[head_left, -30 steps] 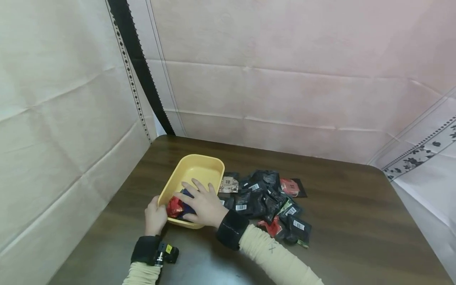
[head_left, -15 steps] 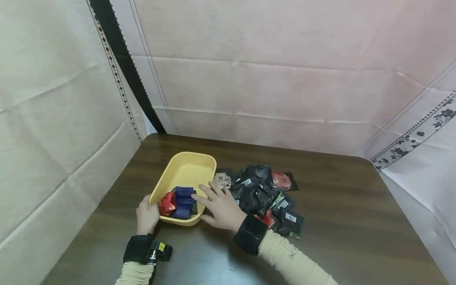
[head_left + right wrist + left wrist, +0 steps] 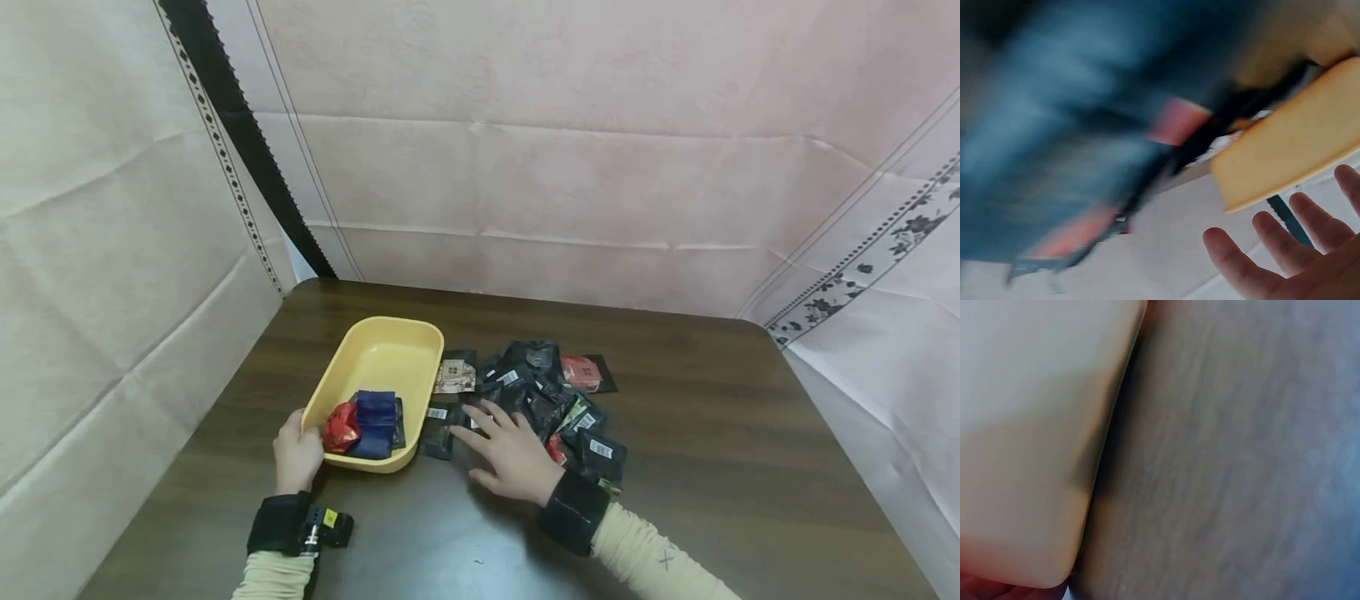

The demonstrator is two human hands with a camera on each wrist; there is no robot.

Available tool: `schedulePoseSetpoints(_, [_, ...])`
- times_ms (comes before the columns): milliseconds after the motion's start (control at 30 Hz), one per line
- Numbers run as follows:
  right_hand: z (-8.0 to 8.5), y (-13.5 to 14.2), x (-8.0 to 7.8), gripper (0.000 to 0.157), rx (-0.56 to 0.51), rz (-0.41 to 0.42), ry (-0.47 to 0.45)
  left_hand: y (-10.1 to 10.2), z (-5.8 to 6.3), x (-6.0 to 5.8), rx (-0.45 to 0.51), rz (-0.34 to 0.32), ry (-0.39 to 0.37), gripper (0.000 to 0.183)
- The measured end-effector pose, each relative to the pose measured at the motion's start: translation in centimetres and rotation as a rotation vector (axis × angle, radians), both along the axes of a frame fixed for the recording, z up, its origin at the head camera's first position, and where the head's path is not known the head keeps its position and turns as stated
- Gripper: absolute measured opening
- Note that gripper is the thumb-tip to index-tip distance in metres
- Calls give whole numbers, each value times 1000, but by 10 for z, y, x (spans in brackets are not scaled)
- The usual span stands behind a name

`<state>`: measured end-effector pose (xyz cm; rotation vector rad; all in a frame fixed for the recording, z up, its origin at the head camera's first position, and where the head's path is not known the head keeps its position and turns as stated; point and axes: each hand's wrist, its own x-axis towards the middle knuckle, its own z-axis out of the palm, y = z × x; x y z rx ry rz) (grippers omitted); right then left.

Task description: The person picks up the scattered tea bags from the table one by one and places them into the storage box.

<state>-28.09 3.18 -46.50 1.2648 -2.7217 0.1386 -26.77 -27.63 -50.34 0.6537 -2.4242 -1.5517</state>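
My left hand [image 3: 297,456] grips the near left corner of a yellow plastic tub [image 3: 390,354], whose wall [image 3: 1022,456] fills the left of the left wrist view. Inside the tub's near end lie a crumpled red packet [image 3: 342,427] and a dark blue packet [image 3: 375,423], with a black edge beside it. To the tub's right my right hand [image 3: 517,457] hovers with spread fingers and holds nothing. Just beyond it is a heap of black packets [image 3: 528,375], which blurs across the right wrist view; the hand covers part of the heap.
A black packet with a beige label [image 3: 456,375] and one with a white barcode [image 3: 438,433] lie beside the tub. A red and black packet [image 3: 583,372] rests at the heap's far right. White cloth walls [image 3: 570,192] rise behind the brown table [image 3: 720,467].
My right hand has lifted out of the tub and moved right to the heap, uncovering the dark blue packet. My left hand still grips the tub. The head view has shifted slightly right.
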Motion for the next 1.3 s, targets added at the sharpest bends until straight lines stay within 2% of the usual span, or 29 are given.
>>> schedulePoseSetpoints(300, [-14,44,9,56,43,-81,7,-1,1,0,9,-1,-1,43])
schedulePoseSetpoints(500, [-19,62,12,56,25,-95,15,-1,3,0,26,-7,-22,43])
schedulePoseSetpoints(667, [-23,73,16,56,44,-113,-25,1,2,-1,25,-8,-21,44])
schedulePoseSetpoints(933, [-27,79,14,30,29,-144,-56,2,2,-1,32,-6,-24,45])
schedulePoseSetpoints(1100, [-21,77,12,12,-55,-154,-38,3,3,-1,38,-4,-43,45])
schedulePoseSetpoints(1300, [-10,74,9,9,-151,-176,31,2,3,1,30,-10,-31,45])
